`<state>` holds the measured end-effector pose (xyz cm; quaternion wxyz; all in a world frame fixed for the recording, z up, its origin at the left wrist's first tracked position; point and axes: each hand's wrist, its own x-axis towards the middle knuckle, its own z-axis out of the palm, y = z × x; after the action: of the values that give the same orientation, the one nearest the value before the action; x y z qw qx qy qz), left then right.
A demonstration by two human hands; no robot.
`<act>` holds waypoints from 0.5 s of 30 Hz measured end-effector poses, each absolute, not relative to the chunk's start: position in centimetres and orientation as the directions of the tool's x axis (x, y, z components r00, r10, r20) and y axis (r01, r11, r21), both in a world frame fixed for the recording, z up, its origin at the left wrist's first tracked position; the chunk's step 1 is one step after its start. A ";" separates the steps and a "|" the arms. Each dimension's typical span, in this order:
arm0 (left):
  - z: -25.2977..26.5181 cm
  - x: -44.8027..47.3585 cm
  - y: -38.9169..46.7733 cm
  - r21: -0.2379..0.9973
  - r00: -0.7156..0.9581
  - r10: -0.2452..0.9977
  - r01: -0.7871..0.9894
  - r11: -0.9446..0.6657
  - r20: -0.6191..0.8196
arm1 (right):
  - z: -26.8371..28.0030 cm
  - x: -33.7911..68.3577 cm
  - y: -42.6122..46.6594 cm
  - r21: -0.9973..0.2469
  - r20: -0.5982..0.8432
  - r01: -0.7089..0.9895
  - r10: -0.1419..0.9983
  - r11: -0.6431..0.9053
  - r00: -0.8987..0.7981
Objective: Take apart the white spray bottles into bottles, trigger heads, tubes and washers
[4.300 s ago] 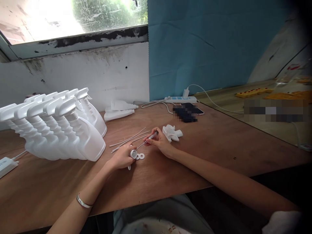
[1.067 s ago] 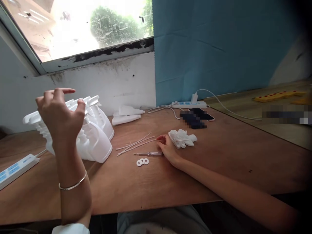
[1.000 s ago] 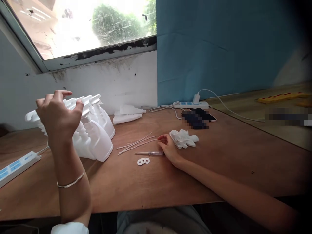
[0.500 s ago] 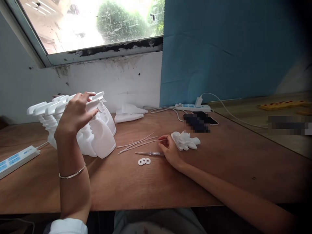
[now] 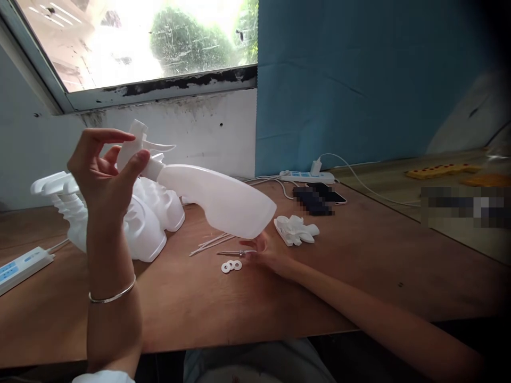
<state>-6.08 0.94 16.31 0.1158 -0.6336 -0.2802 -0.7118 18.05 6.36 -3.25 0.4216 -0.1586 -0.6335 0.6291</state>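
My left hand [image 5: 106, 165] grips a white plastic spray bottle [image 5: 227, 199] by its trigger head, between thumb and fingers. The bottle is raised and tilted, its base pointing right. Just below that base is my right hand [image 5: 265, 252], its fingers loosely apart and partly hidden by the bottle. A small screwdriver [image 5: 231, 253] lies on the table at its fingertips. Several thin white tubes [image 5: 209, 244] lie behind the screwdriver, and a few white washers [image 5: 231, 265] in front of it. Left of the raised bottle stand more white spray bottles [image 5: 147, 234], grouped together.
White plastic pieces [image 5: 295, 230] lie in a pile right of my right hand. Behind them rest a phone [image 5: 337, 197] and a blurred dark item [image 5: 313, 201]. Power strips sit at the left edge [image 5: 24, 268] and by the wall [image 5: 297, 176].
My left hand has lifted one spray bottle out of the group and swung its base to the right. My right hand has left the thin tubes and moved slightly left and nearer.
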 end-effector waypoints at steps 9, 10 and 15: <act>14.5 -4.2 2.9 0.521 0.049 0.580 0.385 -0.762 0.813 | -2.2 19.1 6.6 -0.872 0.245 -0.490 0.865 -0.001 -0.438; 14.3 -3.9 3.3 0.571 0.070 0.608 0.273 -0.775 0.791 | -2.1 19.1 6.6 -0.867 0.233 -0.498 0.865 -0.023 -0.444; 12.6 -1.7 5.1 0.661 0.108 0.653 -0.111 -0.742 0.750 | -1.5 19.1 6.2 -0.896 0.252 -0.443 0.844 0.019 -0.473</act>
<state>-1.67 5.07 12.62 -0.2992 -0.6815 -0.1988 -0.6375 19.06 6.22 -1.53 0.4773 -0.1888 -0.5308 0.6744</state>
